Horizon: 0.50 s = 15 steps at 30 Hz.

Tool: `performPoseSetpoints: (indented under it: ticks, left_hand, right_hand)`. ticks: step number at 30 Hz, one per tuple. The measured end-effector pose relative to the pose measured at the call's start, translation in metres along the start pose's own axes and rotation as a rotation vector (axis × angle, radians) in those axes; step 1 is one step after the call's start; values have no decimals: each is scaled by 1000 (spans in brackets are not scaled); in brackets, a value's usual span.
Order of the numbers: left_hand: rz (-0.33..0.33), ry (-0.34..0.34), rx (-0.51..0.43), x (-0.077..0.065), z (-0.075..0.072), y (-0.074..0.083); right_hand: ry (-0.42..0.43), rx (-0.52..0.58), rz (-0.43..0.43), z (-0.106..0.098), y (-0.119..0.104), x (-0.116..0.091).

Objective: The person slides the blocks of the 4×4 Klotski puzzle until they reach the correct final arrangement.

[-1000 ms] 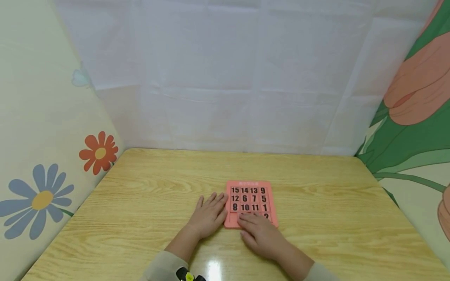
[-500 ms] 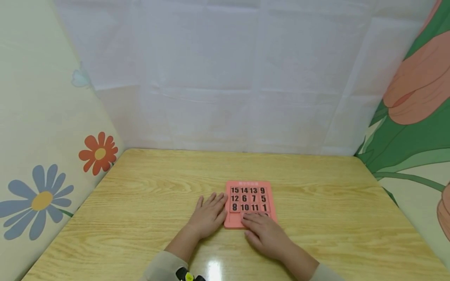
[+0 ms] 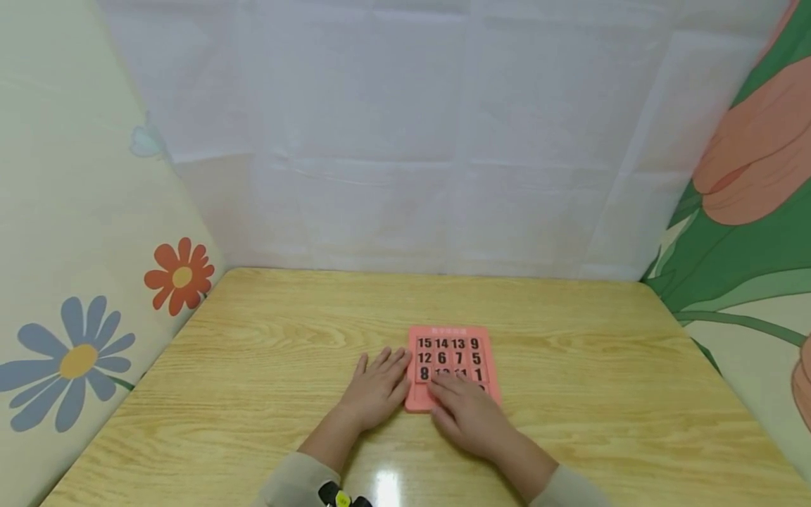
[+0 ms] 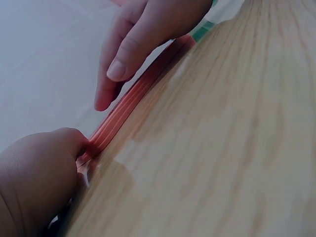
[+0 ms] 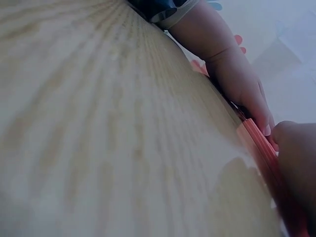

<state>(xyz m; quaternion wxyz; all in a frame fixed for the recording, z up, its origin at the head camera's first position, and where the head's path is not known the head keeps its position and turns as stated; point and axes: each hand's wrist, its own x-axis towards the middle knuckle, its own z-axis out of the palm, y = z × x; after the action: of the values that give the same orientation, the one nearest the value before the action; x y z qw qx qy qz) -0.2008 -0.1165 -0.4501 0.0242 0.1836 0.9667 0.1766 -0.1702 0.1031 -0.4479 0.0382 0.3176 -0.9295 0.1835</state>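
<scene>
Left hand (image 3: 374, 392) rests on counter (image 3: 285, 338), fingers (image 3: 394, 359) straight at puzzle (image 3: 449, 358) left edge; right hand (image 3: 470, 417) fingers loosely extended over its lower rows.

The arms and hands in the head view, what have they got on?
The left hand and right hand are both bare. The left sleeve and right sleeve are plain pale greyish-beige. At the left sleeve there is a small black item with a bright yellow middle; too little shows to say what it is.
</scene>
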Motion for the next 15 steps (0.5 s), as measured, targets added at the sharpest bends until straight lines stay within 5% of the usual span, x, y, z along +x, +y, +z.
performPoseSetpoints:
  ticks: [15]
  left_hand:
    - [4, 9, -6, -1, -1, 2]
  right_hand:
    - [-49, -13, 36, 5, -3, 17]
